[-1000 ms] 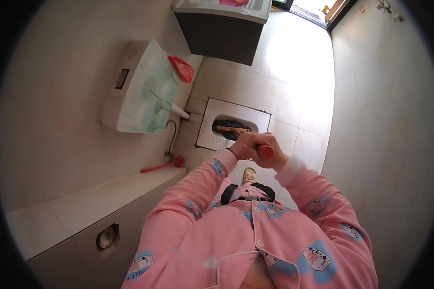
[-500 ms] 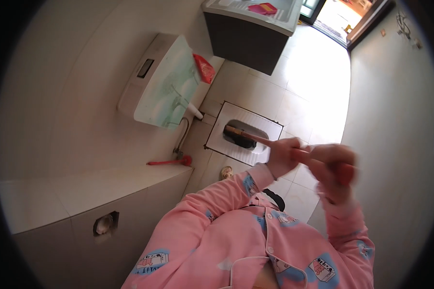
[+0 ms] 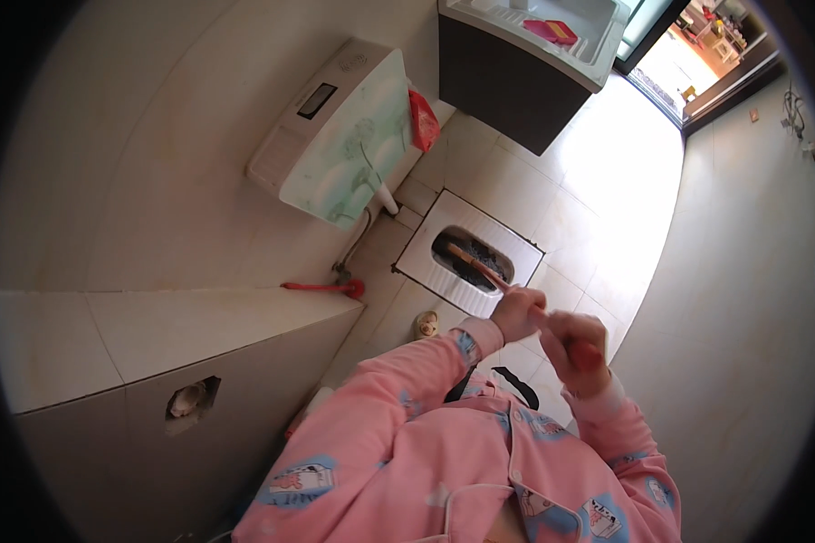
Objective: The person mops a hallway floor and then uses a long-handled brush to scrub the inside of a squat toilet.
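Note:
Both of my hands are closed on a long stick with a pink handle point(image 3: 495, 278), which slants down into a white squat toilet point(image 3: 426, 237) in the floor. My left hand point(image 3: 518, 313) grips the handle lower down, closer to the toilet. Higher up, my right hand point(image 3: 572, 344) wraps round it near a red end. The stick's lower part is brownish and lies over the dark basin; its tip is too unclear to tell the kind of tool.
A cistern point(image 3: 353, 136) hangs on the left wall, with a red bag point(image 3: 423, 121) beside it. Below, a red long-handled thing point(image 3: 321, 287) rests on a tiled ledge point(image 3: 190, 335). A dark-fronted sink cabinet point(image 3: 507, 81) stands ahead, near a doorway point(image 3: 675, 68). A wall runs along the right.
My right hand has come down and left, closer to my left hand, which has also shifted slightly lower. The stick's lower part has moved within the basin. The view has shifted a little.

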Demonstrator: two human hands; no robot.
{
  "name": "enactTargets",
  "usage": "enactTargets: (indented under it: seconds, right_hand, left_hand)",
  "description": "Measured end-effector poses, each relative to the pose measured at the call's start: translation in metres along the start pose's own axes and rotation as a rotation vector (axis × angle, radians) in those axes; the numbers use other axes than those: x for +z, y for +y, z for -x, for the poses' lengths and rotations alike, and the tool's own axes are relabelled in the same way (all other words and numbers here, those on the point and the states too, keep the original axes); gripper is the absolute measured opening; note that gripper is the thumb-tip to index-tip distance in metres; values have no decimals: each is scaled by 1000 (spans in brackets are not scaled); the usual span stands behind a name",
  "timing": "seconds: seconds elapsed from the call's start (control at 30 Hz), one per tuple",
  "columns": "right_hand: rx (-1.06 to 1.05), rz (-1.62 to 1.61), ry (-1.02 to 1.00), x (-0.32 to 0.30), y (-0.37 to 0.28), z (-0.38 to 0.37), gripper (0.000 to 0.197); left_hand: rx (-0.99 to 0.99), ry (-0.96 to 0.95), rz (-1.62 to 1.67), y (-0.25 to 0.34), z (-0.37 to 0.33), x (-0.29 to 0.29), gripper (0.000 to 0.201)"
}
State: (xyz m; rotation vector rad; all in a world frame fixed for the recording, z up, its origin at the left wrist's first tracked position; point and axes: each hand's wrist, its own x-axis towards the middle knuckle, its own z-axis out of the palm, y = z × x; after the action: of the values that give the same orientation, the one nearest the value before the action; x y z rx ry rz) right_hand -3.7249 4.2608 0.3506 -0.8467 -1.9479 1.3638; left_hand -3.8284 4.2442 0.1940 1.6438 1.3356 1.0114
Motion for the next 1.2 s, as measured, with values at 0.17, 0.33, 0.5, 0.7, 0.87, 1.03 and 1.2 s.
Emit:
enactTargets:
  seconds: [0.17, 0.33, 0.5, 0.7, 0.87, 1.03, 1.2]
  right_hand:
    - [-296, -145, -186, 9, 6, 18, 18]
    - [-111, 19, -291, 14, 1, 16, 21]
    - [-171, -43, -166, 12, 28, 21, 17]
    - [84, -163, 127, -33, -72, -15, 6]
    - [-349, -354, -45, -93, -121, 17, 33]
    - [-254, -55, 6, -85, -63, 25, 31]
    - [112, -64, -100, 0, 33, 6, 9]
  left_hand:
    - [278, -44, 243, 71, 20, -26, 11]
    - [19, -24, 140, 22, 34, -16, 15]
    - [36, -10, 122, -12, 28, 12, 14]
    - [101, 283, 245, 71, -27, -22, 23]
    - [489, 203, 438, 206, -41, -45, 22]
    - [323, 436, 185, 121, -53, -11, 14]
    - [-44, 212, 157, -53, -6, 44, 17]
